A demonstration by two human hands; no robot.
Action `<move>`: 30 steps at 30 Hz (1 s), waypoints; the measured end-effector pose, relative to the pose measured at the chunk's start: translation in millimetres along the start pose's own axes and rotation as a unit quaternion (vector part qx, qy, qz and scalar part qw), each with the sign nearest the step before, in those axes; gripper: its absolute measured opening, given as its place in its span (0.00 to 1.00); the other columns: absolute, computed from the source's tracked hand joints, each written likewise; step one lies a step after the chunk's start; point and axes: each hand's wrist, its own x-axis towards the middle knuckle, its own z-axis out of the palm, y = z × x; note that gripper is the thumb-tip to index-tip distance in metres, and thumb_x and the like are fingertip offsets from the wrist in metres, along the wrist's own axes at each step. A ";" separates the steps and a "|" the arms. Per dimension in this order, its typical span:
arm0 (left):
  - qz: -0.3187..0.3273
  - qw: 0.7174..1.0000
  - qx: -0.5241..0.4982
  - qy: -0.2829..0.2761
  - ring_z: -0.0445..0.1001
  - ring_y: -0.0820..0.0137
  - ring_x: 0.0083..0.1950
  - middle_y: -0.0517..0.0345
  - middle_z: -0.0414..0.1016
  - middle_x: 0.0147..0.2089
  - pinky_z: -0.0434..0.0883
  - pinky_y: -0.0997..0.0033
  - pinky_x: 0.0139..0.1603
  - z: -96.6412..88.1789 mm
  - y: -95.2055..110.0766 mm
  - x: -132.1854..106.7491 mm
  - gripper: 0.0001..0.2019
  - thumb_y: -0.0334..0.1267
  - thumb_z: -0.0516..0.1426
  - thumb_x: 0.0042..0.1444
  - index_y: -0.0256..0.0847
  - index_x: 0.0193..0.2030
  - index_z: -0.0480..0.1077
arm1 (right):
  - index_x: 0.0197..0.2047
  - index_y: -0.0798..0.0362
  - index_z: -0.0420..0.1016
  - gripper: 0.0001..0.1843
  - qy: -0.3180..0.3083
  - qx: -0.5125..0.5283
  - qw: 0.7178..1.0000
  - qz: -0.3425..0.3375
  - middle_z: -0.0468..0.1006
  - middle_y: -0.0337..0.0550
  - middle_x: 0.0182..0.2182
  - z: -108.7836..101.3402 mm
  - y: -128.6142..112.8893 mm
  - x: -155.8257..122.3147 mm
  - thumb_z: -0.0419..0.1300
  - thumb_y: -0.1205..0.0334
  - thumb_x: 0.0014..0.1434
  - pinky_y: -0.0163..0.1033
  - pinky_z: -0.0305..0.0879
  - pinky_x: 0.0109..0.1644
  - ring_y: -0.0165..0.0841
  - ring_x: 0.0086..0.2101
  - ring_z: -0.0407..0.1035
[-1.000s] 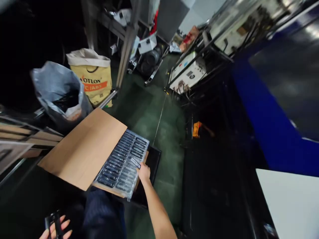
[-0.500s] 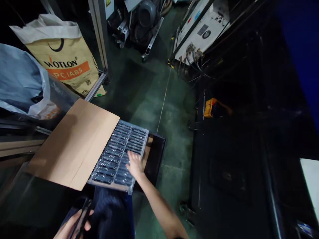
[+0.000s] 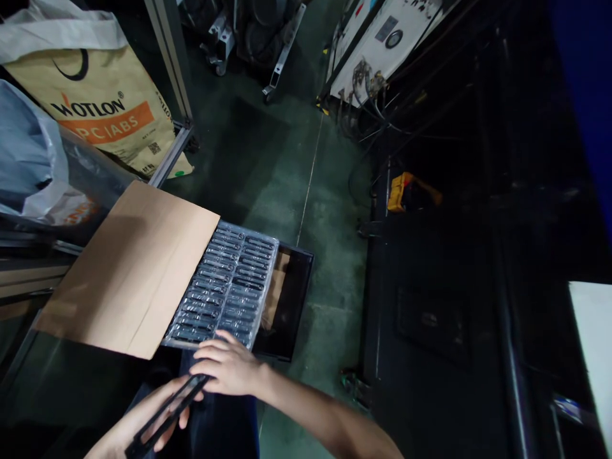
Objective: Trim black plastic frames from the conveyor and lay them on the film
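My left hand [image 3: 162, 408] is closed around a long, narrow black plastic part [image 3: 167, 414], which slants up to the right. At that part's upper end is my right hand [image 3: 232, 366], its fingers stretched and apart; whether they press on the part I cannot tell. Just beyond both hands lies a clear plastic tray [image 3: 238, 260] filled with rows of similar dark parts. A brown cardboard sheet [image 3: 131, 268] covers the tray's left side.
Under the tray's right side a dark box or crate [image 3: 299, 287] shows. At left stand a yellow-and-white sack [image 3: 105, 102] and a plastic bag [image 3: 29, 153] by a metal frame post [image 3: 169, 57]. Dark machinery [image 3: 430, 319] fills the right, with an orange-yellow object [image 3: 401, 191] on it.
My right hand has drawn back from over the tray to the upper end of the black plastic part. My left hand has risen with the part. The view has shifted slightly.
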 end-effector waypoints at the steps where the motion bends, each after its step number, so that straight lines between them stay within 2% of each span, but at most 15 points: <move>1: -0.016 1.000 0.011 -0.020 0.63 0.74 0.12 0.54 0.76 0.23 0.61 0.77 0.10 -1.6 2.4 -1.3 0.15 0.49 0.64 0.49 0.42 0.37 0.79 | 0.49 0.44 0.73 0.13 -0.005 -0.017 1.000 0.014 0.75 0.39 0.52 -1.9 7.0 -2.1 0.60 0.57 0.61 0.46 0.38 0.68 0.33 0.57 0.61; 3: -0.046 0.997 0.032 -0.049 0.63 0.75 0.14 0.53 0.75 0.24 0.64 0.77 0.12 -8.4 7.0 -4.2 0.21 0.54 0.61 0.51 0.38 0.42 0.79 | 0.48 0.42 0.73 0.13 -0.008 -0.063 0.993 0.097 0.75 0.36 0.51 -6.4 26.7 -8.3 0.62 0.55 0.59 0.44 0.44 0.66 0.33 0.56 0.62; 5: -0.055 0.996 0.041 -0.050 0.64 0.77 0.14 0.54 0.75 0.25 0.65 0.78 0.14 -19.1 9.1 -7.4 0.26 0.57 0.61 0.50 0.36 0.45 0.78 | 0.48 0.44 0.73 0.14 0.006 -0.112 0.970 0.215 0.75 0.38 0.49 -11.3 53.4 -16.7 0.63 0.57 0.58 0.43 0.51 0.61 0.35 0.53 0.63; 7: -0.054 0.997 0.045 -0.028 0.65 0.78 0.16 0.55 0.76 0.29 0.65 0.80 0.15 -31.6 7.1 -10.3 0.28 0.59 0.61 0.49 0.38 0.48 0.77 | 0.48 0.49 0.73 0.13 0.034 -0.146 0.938 0.313 0.74 0.45 0.47 -14.1 83.1 -25.3 0.62 0.61 0.59 0.46 0.55 0.57 0.39 0.50 0.64; 10: -0.062 0.997 0.046 0.020 0.69 0.78 0.18 0.55 0.78 0.36 0.68 0.80 0.18 -47.9 -1.7 -14.1 0.29 0.60 0.60 0.49 0.41 0.52 0.73 | 0.48 0.54 0.72 0.12 0.058 -0.180 0.897 0.400 0.73 0.52 0.46 -10.7 121.5 -33.3 0.59 0.65 0.60 0.49 0.54 0.57 0.43 0.49 0.64; 13: -0.071 0.995 0.038 0.054 0.71 0.77 0.21 0.53 0.79 0.40 0.68 0.80 0.19 -54.2 -11.4 -16.0 0.31 0.60 0.61 0.48 0.42 0.54 0.71 | 0.50 0.54 0.72 0.14 0.056 -0.197 0.875 0.439 0.73 0.52 0.48 0.5 142.7 -34.3 0.59 0.67 0.59 0.48 0.50 0.60 0.43 0.51 0.62; 16: -0.067 0.995 0.031 0.070 0.72 0.76 0.22 0.52 0.79 0.40 0.66 0.81 0.18 -49.9 -19.1 -15.1 0.32 0.59 0.62 0.47 0.41 0.54 0.70 | 0.57 0.54 0.67 0.22 0.053 -0.205 0.860 0.464 0.71 0.52 0.53 12.7 148.1 -34.0 0.59 0.65 0.60 0.47 0.47 0.63 0.43 0.54 0.61; 18: -0.048 0.995 0.028 0.087 0.72 0.76 0.22 0.52 0.78 0.39 0.63 0.82 0.16 -44.8 -23.9 -12.9 0.32 0.59 0.63 0.47 0.41 0.53 0.71 | 0.64 0.57 0.60 0.29 0.061 -0.211 0.846 0.485 0.67 0.55 0.58 20.3 146.8 -34.5 0.58 0.61 0.61 0.48 0.46 0.64 0.43 0.57 0.59; 21: -0.028 0.994 0.027 0.100 0.73 0.75 0.24 0.51 0.78 0.39 0.61 0.83 0.16 -39.9 -31.0 -8.3 0.32 0.59 0.63 0.45 0.42 0.53 0.71 | 0.69 0.61 0.48 0.36 0.075 -0.216 0.828 0.513 0.55 0.58 0.66 32.9 144.8 -32.9 0.53 0.52 0.65 0.48 0.43 0.66 0.44 0.63 0.51; 24: -0.021 0.995 0.025 0.099 0.74 0.73 0.26 0.50 0.78 0.40 0.62 0.82 0.16 -41.3 -37.1 -5.9 0.31 0.60 0.63 0.45 0.43 0.52 0.72 | 0.70 0.62 0.44 0.38 0.074 -0.213 0.819 0.527 0.46 0.55 0.69 45.8 146.7 -25.3 0.47 0.47 0.67 0.47 0.40 0.67 0.42 0.66 0.44; 30: -0.002 0.996 0.008 0.086 0.75 0.70 0.30 0.47 0.77 0.44 0.64 0.80 0.19 -58.2 -42.0 -16.4 0.31 0.60 0.63 0.45 0.44 0.53 0.73 | 0.71 0.62 0.41 0.38 0.064 -0.206 0.801 0.558 0.41 0.54 0.69 53.2 150.7 -11.9 0.43 0.46 0.67 0.51 0.34 0.68 0.43 0.67 0.38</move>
